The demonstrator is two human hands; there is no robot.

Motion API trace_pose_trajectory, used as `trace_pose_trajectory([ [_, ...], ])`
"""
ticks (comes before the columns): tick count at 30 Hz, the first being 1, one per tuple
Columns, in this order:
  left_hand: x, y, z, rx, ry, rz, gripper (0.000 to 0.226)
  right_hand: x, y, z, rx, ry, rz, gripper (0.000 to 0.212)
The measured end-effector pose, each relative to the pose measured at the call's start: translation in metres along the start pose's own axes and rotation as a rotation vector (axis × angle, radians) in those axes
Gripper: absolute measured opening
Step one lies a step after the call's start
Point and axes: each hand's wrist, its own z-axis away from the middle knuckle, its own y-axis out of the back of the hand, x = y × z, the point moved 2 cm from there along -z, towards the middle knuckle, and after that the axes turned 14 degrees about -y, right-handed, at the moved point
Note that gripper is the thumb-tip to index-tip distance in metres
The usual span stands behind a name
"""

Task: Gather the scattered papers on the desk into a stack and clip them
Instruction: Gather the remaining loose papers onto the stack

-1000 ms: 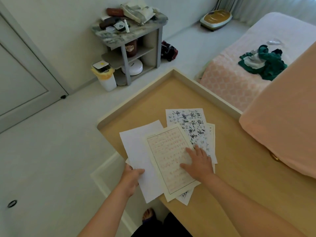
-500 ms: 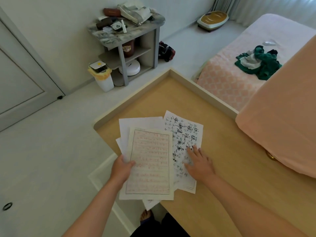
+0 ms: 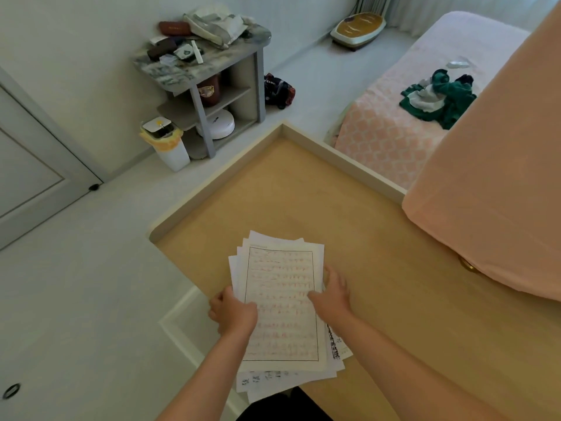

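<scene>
Several sheets of paper [image 3: 282,302] lie in a loose, uneven pile at the near left corner of the wooden desk [image 3: 303,192]. The top sheet has faint red writing inside a black border; sheets with black writing stick out below and to the right. My left hand [image 3: 232,312] grips the pile's left edge, thumb on top. My right hand [image 3: 331,294] holds the pile's right edge, fingers curled at the side. No clip is in view.
A pink cloth-covered bulk [image 3: 491,183] rests on the desk's right side. Beyond the desk are a bed [image 3: 391,123] with green clothes, a cluttered grey shelf [image 3: 209,74], a small white bin [image 3: 165,144] and a door [image 3: 27,165] at left.
The sheets were fanned out across the desk; both hands have pushed them together into one rough pile nearer the front edge. My right hand moved from flat on the sheets to the pile's right edge.
</scene>
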Motion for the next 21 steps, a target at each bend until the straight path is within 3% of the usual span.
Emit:
trace_pose_trajectory([
  [3,-0.009,0.009,0.013,0.073,0.156,0.144,0.071,0.005,-0.013,0.006,-0.065,0.020,0.046,0.076],
  [5,-0.026,0.014,0.011,0.020,0.302,0.362,0.078,0.005,-0.021,0.011,-0.079,0.074,0.140,0.075],
  [8,-0.042,0.027,0.014,-0.233,0.375,0.474,0.041,0.008,-0.031,0.019,-0.143,0.137,0.243,0.073],
  [10,-0.050,0.039,0.015,-0.312,0.325,0.469,0.026,0.008,-0.038,0.024,-0.205,0.196,0.308,0.070],
  [12,-0.053,0.048,0.013,-0.294,0.209,0.474,0.026,0.008,-0.041,0.029,-0.256,0.214,0.322,0.068],
  [17,-0.033,0.072,0.012,-0.181,-0.132,0.408,0.032,0.006,-0.025,0.031,-0.209,0.139,0.128,0.080],
  [21,-0.004,0.082,0.009,-0.339,-0.228,0.584,0.030,-0.001,0.013,0.039,-0.280,0.041,-0.204,0.098],
])
